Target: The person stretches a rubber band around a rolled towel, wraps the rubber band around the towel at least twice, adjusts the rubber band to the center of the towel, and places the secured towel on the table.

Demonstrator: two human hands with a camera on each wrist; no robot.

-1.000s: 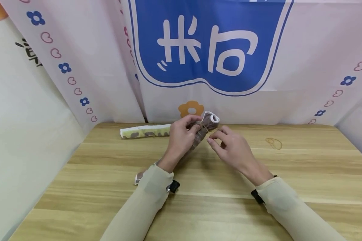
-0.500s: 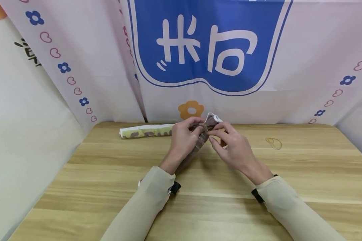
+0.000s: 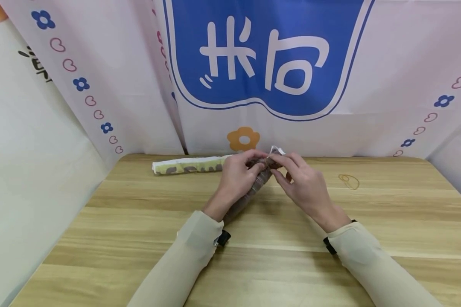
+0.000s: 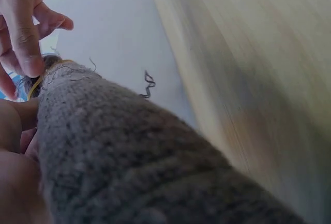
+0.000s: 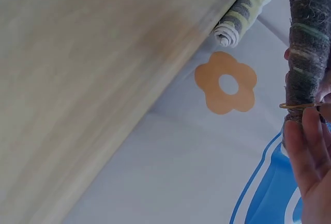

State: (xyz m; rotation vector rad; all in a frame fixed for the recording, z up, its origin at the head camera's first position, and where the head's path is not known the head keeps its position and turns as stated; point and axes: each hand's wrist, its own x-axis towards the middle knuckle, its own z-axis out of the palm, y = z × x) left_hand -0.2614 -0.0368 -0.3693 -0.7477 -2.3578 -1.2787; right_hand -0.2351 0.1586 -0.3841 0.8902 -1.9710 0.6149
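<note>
A brown-grey rolled towel slants up from the table, its white-edged far end raised. My left hand grips it just below that end, thumb on top. A thin yellow rubber band circles the roll near the end. My right hand is at the band, its fingertips pinching there and covering part of the roll's end. In the left wrist view, the towel fills the middle, and fingers of the right hand reach its tip.
A second rolled towel, yellow-green with grey patches, lies along the table's back edge, left of the hands. Loose rubber bands lie on the wooden table to the right. A printed cloth hangs behind the table.
My right hand has moved left and up onto the towel's end, its fingers now over the band. The left hand and towel have shifted slightly right.
</note>
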